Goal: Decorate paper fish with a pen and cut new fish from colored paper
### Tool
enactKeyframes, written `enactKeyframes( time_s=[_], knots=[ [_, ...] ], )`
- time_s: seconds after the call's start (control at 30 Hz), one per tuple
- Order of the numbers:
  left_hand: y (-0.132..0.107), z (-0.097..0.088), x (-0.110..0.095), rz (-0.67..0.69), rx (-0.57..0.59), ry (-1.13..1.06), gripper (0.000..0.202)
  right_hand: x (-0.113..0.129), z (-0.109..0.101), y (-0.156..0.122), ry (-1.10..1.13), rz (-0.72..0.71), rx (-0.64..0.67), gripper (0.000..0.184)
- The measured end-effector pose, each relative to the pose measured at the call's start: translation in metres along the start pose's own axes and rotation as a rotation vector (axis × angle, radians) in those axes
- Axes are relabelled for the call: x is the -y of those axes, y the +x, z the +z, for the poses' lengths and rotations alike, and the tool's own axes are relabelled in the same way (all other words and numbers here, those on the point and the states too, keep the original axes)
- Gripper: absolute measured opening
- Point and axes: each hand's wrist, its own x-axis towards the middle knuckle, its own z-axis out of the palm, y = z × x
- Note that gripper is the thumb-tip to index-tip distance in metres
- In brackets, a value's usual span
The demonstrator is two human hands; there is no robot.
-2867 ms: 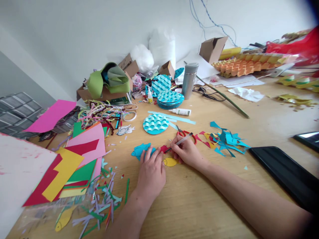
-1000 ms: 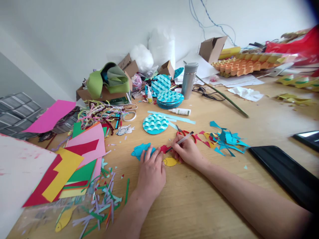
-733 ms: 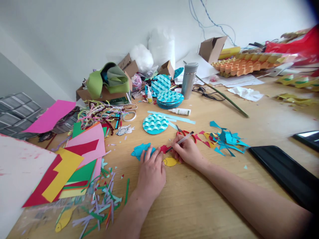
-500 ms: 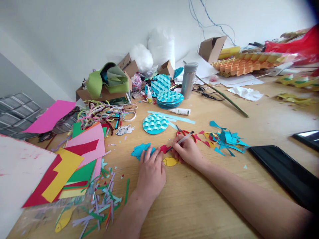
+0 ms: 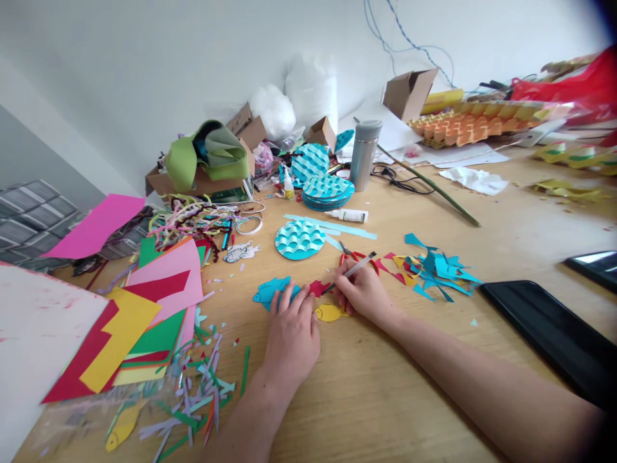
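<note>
In my right hand is a slim pen, its tip down at a red paper fish. My left hand lies flat with fingers stretched out, over part of a blue paper fish and by the edge of the red one. Below the pen rests a yellow paper fish with a drawn eye and gill line; its tail end is close to my right fingers. Red-handled scissors lie just behind my right hand, partly hidden by it.
Blue paper scraps lie to the right, near a black phone. Behind are a woven blue disc, a glue bottle and a grey flask. Coloured paper sheets and cut strips spread across the left.
</note>
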Motion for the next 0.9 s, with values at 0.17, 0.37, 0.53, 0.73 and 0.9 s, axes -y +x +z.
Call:
enactKeyframes(
  time_s=[0.17,0.37,0.53,0.73,0.9],
  knots=[
    [-0.0003,0.0004,0.0003,0.007,-0.013,0.002,0.041,0.0009,0.0002,-0.0013,-0.006,0.006,-0.013,0.008],
    [-0.0006,0.0007,-0.0002,0.009,-0.016,0.005,0.042,0.0016,0.0002,-0.0012,-0.006,0.004,-0.025,0.009],
    [-0.0006,0.0005,-0.0002,0.008,-0.014,0.004,0.042,-0.0011,-0.0004,-0.0015,0.009,-0.012,-0.038,0.012],
    [-0.0007,0.0016,0.0005,0.014,-0.025,0.0,0.04,-0.0062,-0.0029,-0.0017,0.115,-0.076,-0.172,0.015],
    [-0.001,0.0017,0.0003,0.013,-0.032,0.001,0.04,-0.0068,-0.0021,-0.0025,0.11,-0.231,-0.265,0.021]
  ],
)
